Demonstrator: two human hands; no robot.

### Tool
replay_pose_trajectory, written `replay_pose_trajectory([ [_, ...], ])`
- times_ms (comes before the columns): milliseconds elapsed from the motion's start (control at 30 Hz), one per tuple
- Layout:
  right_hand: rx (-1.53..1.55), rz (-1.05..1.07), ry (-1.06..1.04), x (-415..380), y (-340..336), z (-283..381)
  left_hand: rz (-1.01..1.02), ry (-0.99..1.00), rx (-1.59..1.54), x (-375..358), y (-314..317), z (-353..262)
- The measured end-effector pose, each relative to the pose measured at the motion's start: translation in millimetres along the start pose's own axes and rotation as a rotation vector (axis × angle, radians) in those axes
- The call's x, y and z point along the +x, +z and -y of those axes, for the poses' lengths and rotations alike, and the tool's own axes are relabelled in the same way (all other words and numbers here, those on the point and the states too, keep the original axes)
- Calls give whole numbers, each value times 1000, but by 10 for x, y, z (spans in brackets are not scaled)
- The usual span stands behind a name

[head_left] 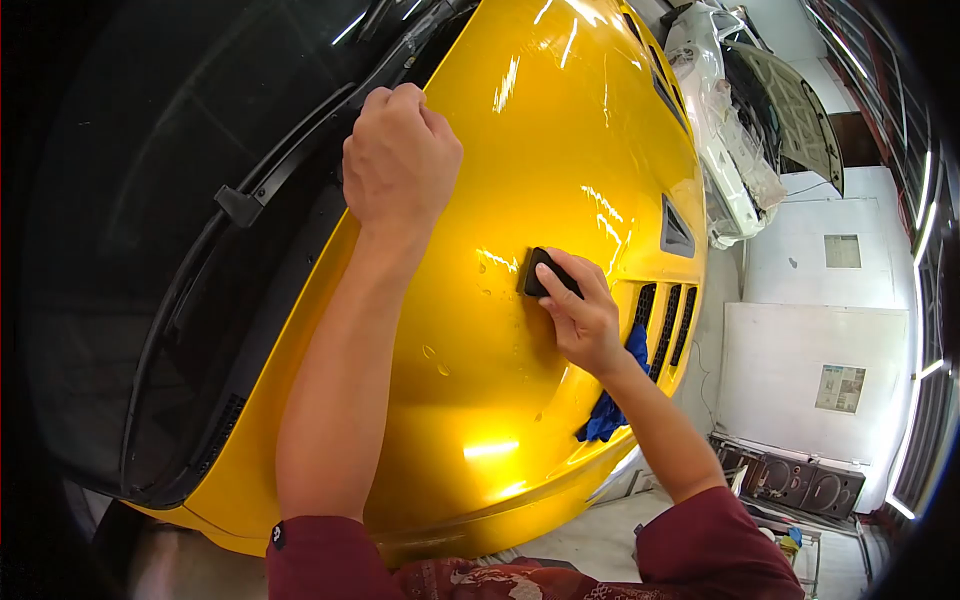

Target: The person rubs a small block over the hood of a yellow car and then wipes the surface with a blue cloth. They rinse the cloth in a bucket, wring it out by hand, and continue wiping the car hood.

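Yellow hood [500, 380], right hand [585, 320] pressing black pad [540, 272], left hand [400, 160] fisted

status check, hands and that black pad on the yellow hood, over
Left hand fisted, braced on yellow hood near wiper. Right hand presses black pad flat on hood. Blue cloth under right wrist, beside vents. Water beads around pad.

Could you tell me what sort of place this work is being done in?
Probably a car body or detailing workshop: a glossy yellow bonnet under the right hand's black pad, and a white car wrapped in plastic behind.
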State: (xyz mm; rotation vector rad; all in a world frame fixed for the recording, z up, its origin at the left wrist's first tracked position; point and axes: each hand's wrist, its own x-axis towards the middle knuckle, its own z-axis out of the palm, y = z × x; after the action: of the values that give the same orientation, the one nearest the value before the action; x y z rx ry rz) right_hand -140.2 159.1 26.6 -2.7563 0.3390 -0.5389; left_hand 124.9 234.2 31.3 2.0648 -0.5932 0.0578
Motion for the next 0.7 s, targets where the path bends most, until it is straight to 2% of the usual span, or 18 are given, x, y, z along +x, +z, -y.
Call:
replay_pose_trajectory([
  [200,55,-22,-40,509,166,11,-37,105,74,-2,47,69],
  [367,50,-7,-92,102,101,1,-13,71,64,-18,32,67],
  [500,76,-25,-85,420,206,44,1,89,41,-2,24,65],
  [700,55,-28,-56,303,187,66,11,-26,-8,-11,7,4],
])
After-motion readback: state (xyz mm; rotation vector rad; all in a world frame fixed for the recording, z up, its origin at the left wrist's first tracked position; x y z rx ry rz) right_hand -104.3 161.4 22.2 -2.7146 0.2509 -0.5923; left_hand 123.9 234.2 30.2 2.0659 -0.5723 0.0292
